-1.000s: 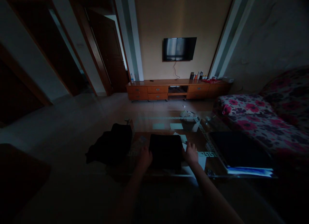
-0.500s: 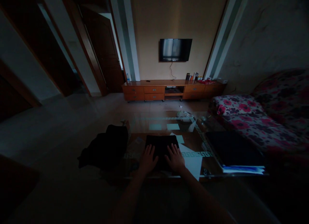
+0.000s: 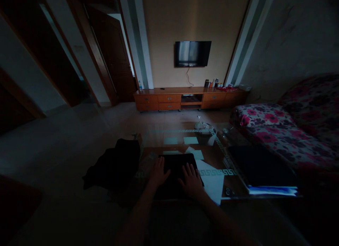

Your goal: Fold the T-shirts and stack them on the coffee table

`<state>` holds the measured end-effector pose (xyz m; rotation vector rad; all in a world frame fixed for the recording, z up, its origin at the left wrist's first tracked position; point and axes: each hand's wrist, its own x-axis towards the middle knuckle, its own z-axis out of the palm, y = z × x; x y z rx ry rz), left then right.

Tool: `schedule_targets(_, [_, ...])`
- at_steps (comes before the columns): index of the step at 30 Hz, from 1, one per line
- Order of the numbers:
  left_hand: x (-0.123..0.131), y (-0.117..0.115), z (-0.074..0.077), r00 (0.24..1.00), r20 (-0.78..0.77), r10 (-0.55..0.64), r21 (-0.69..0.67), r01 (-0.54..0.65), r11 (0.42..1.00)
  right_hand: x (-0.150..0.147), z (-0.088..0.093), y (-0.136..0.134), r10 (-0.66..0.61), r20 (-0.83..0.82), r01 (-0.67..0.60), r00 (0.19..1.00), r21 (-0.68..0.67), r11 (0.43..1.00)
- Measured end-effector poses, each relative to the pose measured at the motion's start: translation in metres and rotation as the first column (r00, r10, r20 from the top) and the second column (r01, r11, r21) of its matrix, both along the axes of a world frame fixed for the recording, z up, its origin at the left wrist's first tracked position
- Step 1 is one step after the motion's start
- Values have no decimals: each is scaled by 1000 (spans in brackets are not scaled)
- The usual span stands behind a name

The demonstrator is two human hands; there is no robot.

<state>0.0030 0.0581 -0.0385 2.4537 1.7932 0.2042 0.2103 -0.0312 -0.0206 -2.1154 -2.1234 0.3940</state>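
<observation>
The room is dim. A folded black cloth (image 3: pixel 178 164) lies on the near part of a glass coffee table (image 3: pixel 182 134). My left hand (image 3: pixel 158 173) rests flat on the cloth's left side with fingers spread. On the right side my right hand (image 3: pixel 191 179) lies flat too, fingers stretched out. Neither hand grips anything. White paper sheets (image 3: pixel 213 179) lie just right of the cloth. A heap of black clothing (image 3: pixel 113 164) hangs over the table's left end.
A dark stack on a blue and white book (image 3: pixel 262 168) sits at the table's right end. A floral sofa (image 3: pixel 288 133) stands on the right. A wooden TV cabinet (image 3: pixel 189 97) and wall TV (image 3: pixel 192 53) are at the far wall, doorways on the left.
My hands came in from the cloth's two edges onto its top, then slid slightly nearer me; the cloth looks smaller and flatter than a second ago.
</observation>
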Motion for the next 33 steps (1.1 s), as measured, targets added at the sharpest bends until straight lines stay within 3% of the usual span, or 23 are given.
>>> schedule_targets(6, [2, 14, 2, 994, -2, 105, 56, -104, 993, -2, 0, 7, 22, -27, -22, 999, -18, 1000])
schedule_targets(11, [0, 21, -8, 996, 14, 91, 69, -92, 993, 5, 5, 10, 22, -88, -24, 996, -13, 1000])
schedule_targets(14, [-1, 23, -9, 993, 31, 110, 56, -111, 992, 14, 11, 16, -187, -131, 187, 974, -10, 982])
schedule_targets(17, [-1, 20, -3, 979, 77, 188, 122, -196, 973, 26, 16, 23, -464, -246, 454, 851, -100, 885])
schedule_targets(19, [-1, 15, 3, 968, 122, 218, 170, -237, 957, 35, 17, 26, -536, -322, 504, 780, -183, 844])
schedule_targets(24, [-6, -6, 12, 978, 136, 155, 108, -170, 979, 55, 16, 25, -552, -453, 466, 700, -295, 834])
schedule_targets(29, [-16, -34, 22, 992, 128, 12, -31, -8, 1000, 56, 22, 16, -485, -686, 290, 543, -388, 875])
schedule_targets(33, [-20, -56, 40, 996, 62, 67, -154, -57, 986, 48, 26, 9, -450, -782, 190, 432, -409, 893])
